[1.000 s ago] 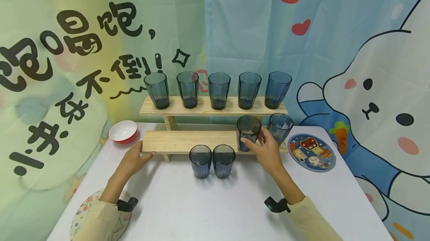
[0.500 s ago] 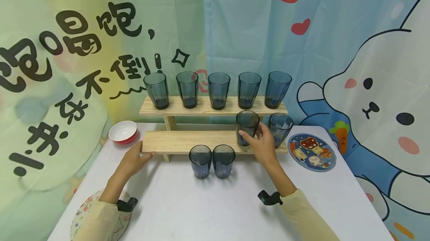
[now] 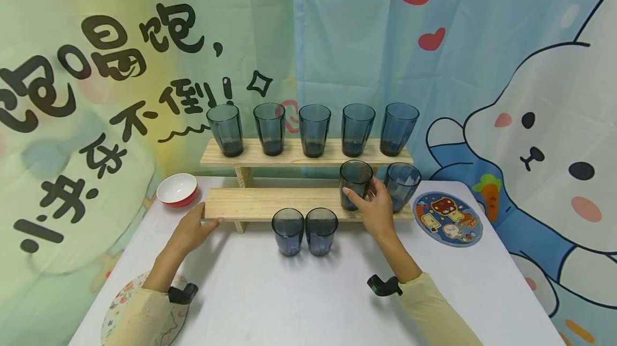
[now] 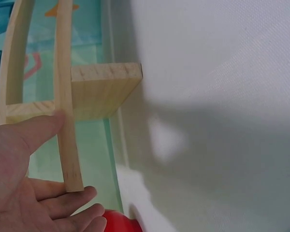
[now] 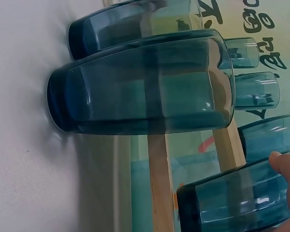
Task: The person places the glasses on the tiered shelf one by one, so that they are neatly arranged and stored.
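My left hand [image 3: 192, 228] grips the left end of the lower board of a two-tier wooden shelf [image 3: 265, 204]. In the left wrist view the thumb [image 4: 41, 130] lies on the board's edge, with the fingers around its end. At the lower tier's right side, my right hand [image 3: 378, 209] holds a blue-grey drinking glass [image 3: 354, 185] upright, thumb on its near side. Whether the base touches the board, I cannot tell. Close to its right stands another glass [image 3: 403, 188]. Two more, a left glass [image 3: 288, 232] and a right glass [image 3: 320, 232], stand on the table before the shelf.
Several matching glasses line the upper tier [image 3: 294, 159]. A red and white bowl [image 3: 177, 189] sits left of the shelf. To the right lies a round blue mat [image 3: 447, 219]. A floral round mat [image 3: 175, 314] lies partly under the left sleeve.
The glass in my right hand has shifted slightly back over the lower tier, and the right forearm has swung a little left. My left hand keeps its place on the board.
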`<act>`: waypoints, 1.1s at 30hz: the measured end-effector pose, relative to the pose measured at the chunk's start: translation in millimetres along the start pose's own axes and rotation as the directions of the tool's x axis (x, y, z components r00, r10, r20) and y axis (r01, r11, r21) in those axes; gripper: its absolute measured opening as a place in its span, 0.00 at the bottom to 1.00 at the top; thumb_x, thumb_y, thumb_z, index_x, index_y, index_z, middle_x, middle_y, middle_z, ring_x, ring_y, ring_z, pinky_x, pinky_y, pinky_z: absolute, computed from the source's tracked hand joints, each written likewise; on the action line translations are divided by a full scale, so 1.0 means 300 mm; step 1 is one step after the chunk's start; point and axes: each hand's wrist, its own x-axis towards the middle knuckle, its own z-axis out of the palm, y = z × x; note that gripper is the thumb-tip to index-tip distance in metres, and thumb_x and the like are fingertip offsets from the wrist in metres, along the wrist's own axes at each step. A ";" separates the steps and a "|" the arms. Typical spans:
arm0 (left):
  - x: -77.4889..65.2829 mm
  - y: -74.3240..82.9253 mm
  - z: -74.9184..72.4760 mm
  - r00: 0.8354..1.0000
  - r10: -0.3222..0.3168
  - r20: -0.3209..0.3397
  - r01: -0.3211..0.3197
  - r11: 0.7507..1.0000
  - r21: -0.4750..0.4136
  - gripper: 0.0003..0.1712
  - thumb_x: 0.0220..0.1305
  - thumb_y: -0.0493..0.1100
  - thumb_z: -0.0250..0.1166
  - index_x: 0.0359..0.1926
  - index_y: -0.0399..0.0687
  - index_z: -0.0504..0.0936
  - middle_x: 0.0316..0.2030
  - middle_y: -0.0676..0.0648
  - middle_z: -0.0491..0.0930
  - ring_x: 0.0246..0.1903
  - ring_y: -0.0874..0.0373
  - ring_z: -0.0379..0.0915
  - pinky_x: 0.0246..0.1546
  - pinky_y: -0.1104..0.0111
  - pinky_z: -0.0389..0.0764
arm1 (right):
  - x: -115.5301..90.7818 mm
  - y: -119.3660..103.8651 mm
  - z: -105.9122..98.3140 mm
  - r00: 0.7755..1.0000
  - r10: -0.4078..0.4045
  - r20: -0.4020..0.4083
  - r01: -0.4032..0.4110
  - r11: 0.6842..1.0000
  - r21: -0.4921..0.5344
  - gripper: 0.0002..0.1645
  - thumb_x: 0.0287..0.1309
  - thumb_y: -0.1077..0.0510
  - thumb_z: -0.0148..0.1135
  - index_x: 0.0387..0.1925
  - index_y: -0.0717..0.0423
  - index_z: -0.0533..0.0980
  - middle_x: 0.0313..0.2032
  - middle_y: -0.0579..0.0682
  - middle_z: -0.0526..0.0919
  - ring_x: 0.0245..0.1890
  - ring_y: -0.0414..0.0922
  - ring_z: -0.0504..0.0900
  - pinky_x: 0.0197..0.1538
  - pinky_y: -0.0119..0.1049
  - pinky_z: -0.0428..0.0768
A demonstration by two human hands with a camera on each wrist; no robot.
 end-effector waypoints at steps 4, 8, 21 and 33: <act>0.003 -0.001 0.003 1.000 -0.004 0.000 0.004 1.000 0.004 0.42 0.76 0.50 0.66 0.73 0.22 0.62 0.68 0.21 0.70 0.70 0.24 0.64 0.69 0.35 0.67 | -0.002 0.003 0.002 1.000 0.002 -0.011 -0.002 1.000 0.005 0.50 0.64 0.46 0.76 0.77 0.62 0.63 0.74 0.61 0.67 0.78 0.57 0.64 0.80 0.43 0.64; 0.004 -0.005 0.005 1.000 -0.006 -0.001 0.006 1.000 0.004 0.41 0.76 0.50 0.66 0.73 0.23 0.63 0.67 0.22 0.71 0.70 0.25 0.64 0.69 0.35 0.67 | -0.003 0.004 0.005 1.000 0.003 -0.014 -0.003 1.000 0.012 0.49 0.64 0.46 0.76 0.77 0.62 0.64 0.74 0.61 0.68 0.78 0.57 0.65 0.80 0.44 0.64; 0.005 -0.011 0.010 1.000 -0.009 0.006 0.009 1.000 -0.018 0.41 0.76 0.49 0.65 0.74 0.23 0.61 0.70 0.22 0.68 0.72 0.25 0.62 0.71 0.35 0.65 | -0.004 0.015 0.009 1.000 0.003 -0.024 -0.003 1.000 0.018 0.48 0.64 0.47 0.75 0.76 0.62 0.64 0.73 0.61 0.69 0.77 0.58 0.66 0.79 0.44 0.65; 0.002 -0.008 0.007 1.000 -0.007 0.000 0.007 1.000 -0.006 0.41 0.76 0.49 0.65 0.74 0.22 0.61 0.69 0.21 0.68 0.71 0.24 0.62 0.70 0.35 0.65 | -0.007 0.024 0.001 0.999 0.038 0.013 -0.037 0.999 -0.025 0.54 0.65 0.41 0.74 0.79 0.60 0.59 0.77 0.62 0.63 0.80 0.58 0.61 0.81 0.45 0.62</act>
